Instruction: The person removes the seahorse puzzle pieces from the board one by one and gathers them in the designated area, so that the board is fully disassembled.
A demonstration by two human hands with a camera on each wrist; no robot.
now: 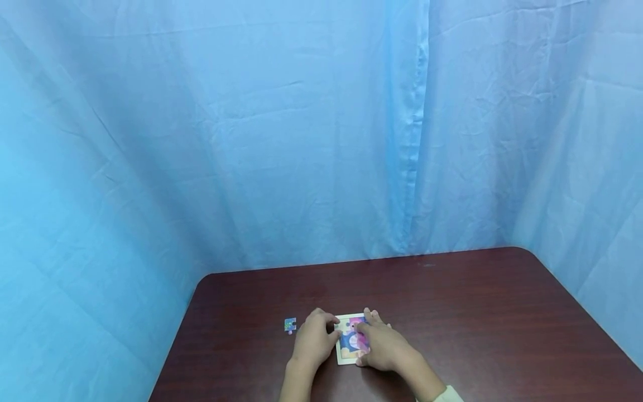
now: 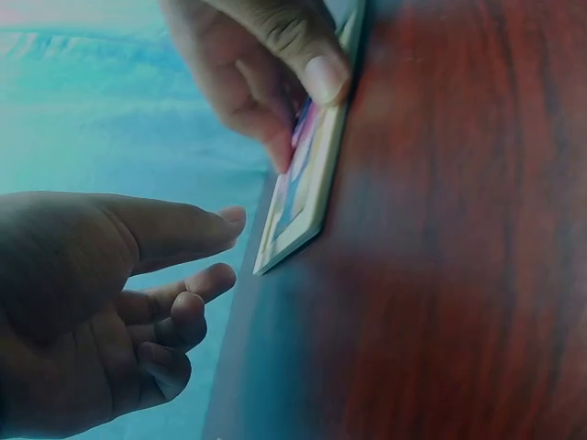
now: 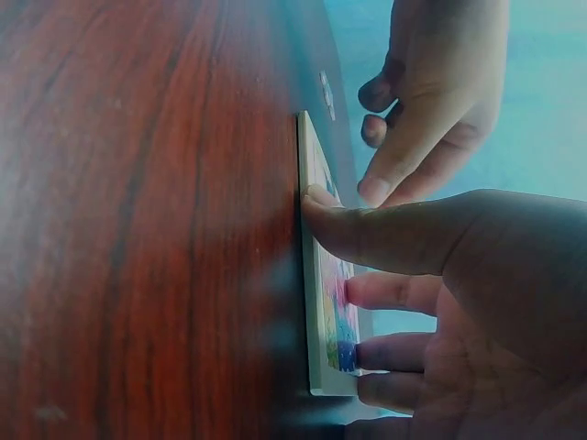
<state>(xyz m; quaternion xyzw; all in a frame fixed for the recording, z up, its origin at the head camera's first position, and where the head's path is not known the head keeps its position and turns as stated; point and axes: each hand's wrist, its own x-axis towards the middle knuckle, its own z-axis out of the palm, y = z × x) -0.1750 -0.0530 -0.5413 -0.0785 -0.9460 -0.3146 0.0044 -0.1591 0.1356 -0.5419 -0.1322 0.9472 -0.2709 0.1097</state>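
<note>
A small jigsaw puzzle in a pale square frame (image 1: 346, 361) lies flat on the table, its pieces pink, blue and cream. Across it spreads my right hand (image 1: 385, 345), the thumb on the near rim and the other fingers on the pieces and far rim, holding it. At the left rim is my left hand (image 1: 313, 339); in the left wrist view its thumb and index finger (image 2: 215, 280) point toward the frame, apart from it, and nothing is between them. A loose blue puzzle piece (image 1: 289, 324) with a pink knob lies left of the left hand.
The dark reddish-brown wooden table (image 1: 477, 312) has rounded far corners. Light blue curtains (image 1: 301, 139) hang behind it and along both sides. A pale sleeve (image 1: 449, 395) shows on the right forearm.
</note>
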